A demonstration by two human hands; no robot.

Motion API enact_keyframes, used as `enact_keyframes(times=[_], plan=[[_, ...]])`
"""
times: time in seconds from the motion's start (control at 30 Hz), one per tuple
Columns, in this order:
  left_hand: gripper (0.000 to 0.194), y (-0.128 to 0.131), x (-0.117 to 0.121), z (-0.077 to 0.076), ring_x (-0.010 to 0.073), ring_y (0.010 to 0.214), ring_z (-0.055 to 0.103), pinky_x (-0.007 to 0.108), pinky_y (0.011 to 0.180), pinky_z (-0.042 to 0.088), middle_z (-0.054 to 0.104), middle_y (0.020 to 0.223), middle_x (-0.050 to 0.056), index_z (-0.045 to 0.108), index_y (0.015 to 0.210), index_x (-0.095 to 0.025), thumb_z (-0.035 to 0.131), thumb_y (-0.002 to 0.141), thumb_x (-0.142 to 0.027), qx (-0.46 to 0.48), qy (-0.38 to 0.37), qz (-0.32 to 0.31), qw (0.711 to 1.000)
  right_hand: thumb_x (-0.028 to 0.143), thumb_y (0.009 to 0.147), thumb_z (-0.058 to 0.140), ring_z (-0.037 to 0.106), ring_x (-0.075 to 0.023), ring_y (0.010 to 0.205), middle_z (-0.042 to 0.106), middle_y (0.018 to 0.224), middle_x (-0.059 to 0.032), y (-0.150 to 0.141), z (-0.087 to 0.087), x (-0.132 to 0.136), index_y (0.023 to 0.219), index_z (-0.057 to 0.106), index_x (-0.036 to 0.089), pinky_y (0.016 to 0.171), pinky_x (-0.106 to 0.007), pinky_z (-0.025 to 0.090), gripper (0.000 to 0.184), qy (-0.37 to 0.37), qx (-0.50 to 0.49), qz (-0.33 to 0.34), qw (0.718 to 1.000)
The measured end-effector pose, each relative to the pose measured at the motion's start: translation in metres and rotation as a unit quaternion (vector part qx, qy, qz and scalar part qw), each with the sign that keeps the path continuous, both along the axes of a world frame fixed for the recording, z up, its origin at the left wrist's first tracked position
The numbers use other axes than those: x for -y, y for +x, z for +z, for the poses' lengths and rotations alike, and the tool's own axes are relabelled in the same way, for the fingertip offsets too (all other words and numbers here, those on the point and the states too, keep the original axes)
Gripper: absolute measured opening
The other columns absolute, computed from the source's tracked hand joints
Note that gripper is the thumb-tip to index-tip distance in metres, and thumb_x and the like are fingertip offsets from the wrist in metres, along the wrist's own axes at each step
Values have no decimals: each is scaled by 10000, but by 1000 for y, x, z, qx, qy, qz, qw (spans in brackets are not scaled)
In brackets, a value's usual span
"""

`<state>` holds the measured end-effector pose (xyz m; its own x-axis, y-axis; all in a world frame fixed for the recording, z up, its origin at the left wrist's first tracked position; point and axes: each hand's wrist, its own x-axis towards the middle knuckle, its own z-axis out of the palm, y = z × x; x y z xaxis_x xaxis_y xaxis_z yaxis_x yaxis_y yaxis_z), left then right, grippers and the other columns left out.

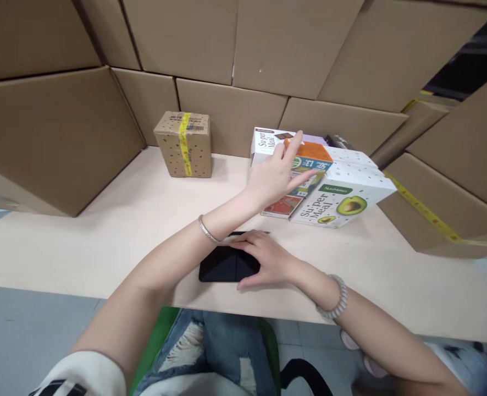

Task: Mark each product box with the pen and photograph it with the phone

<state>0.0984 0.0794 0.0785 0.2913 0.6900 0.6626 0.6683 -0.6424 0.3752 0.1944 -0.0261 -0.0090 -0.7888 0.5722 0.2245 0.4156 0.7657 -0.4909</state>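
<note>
My left hand (274, 173) reaches across to the group of cartons on the right, its fingers spread over an orange-topped carton (311, 151). Whether the fingertips press on it I cannot tell. Beside it stand a white "Super Meal" carton with a chocolate picture (263, 137) and a larger white one with avocados (334, 204). Below them a carton with a red picture (282, 207) is partly hidden. Closer to me, my right hand (266, 253) spans a flat, glossy black phone (221, 267), fingers at the far edge and thumb at the near edge. A thin dark stick (237, 234) lies behind it.
A brown cardboard box with yellow tape (191, 146) stands at the back left of the pale table (115, 231). Large cardboard boxes (231, 118) wall in the back and both sides. On the right, one box (445, 203) has yellow tape. The table's front edge runs above my lap.
</note>
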Motion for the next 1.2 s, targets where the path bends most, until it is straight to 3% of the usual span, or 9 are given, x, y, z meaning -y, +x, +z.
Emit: enact_keyframes(times=[0.07,0.17,0.3,0.5,0.63,0.77,0.9,1.07,1.2], plan=[[745,-18,3,-7,268,1005,702,325,713,544,609,1366,169,407,1552,-233,433,1001,-733,9,18,4,1000,649,920,681,660,-304,1109,717,1195,-154,3,1,-3,1330,663,178,964,-486,539,625,35,-9,-7,999],[631,-58,0,-24,286,1124,662,327,779,560,627,1278,155,495,1456,-204,364,1045,-665,3,35,47,998,419,1075,476,648,-277,969,708,1025,-129,7,3,-7,1262,680,161,864,-453,549,378,123,12,-72,990],[472,-117,-19,-49,379,1280,557,556,1127,451,575,1310,208,572,1336,-136,593,965,-426,16,35,140,989,297,1044,510,626,-318,976,702,1078,-169,12,-2,-15,1319,661,122,821,-467,537,359,222,84,-160,958],[863,-197,-59,-74,379,1570,257,607,1332,174,293,1613,223,313,1560,-193,750,835,-361,172,84,209,959,293,1060,505,636,-294,911,734,980,-127,15,-8,-22,1157,749,174,752,-440,503,288,255,125,-157,946],[1143,-241,-77,-91,343,1647,153,576,1365,110,159,1704,203,121,1635,-251,857,765,-352,245,30,167,955,302,1068,504,667,-255,828,728,914,-100,12,-4,-18,1030,739,187,703,-397,523,264,272,97,-158,944],[1352,-268,-84,-107,338,1682,62,516,1383,90,21,1769,200,24,1662,-235,930,681,-446,307,-104,133,937,295,1059,483,716,-213,750,734,971,-90,1,-2,-14,1069,646,209,633,-338,549,184,186,8,-181,966],[1475,-277,-85,-114,347,1685,35,514,1383,78,26,1773,235,3,1668,-165,935,614,-608,332,-189,90,920,303,989,510,718,-199,709,729,900,-49,-29,9,-31,1018,550,242,653,-338,560,79,8,-116,-205,972],[1423,-271,-80,-112,314,1668,184,460,1367,240,92,1776,211,-10,1659,-193,857,658,-713,344,-200,30,917,443,859,660,626,-176,728,655,810,4,-96,40,-93,1129,638,208,796,-364,533,359,-168,-274,-280,905],[1260,-267,-76,-106,302,1648,246,454,1357,274,190,1764,164,89,1638,-250,766,715,-777,363,-194,1,911,658,931,507,576,-194,702,585,730,-20,-143,58,-160,1004,679,178,746,-388,518,515,-199,-304,-353,862]])
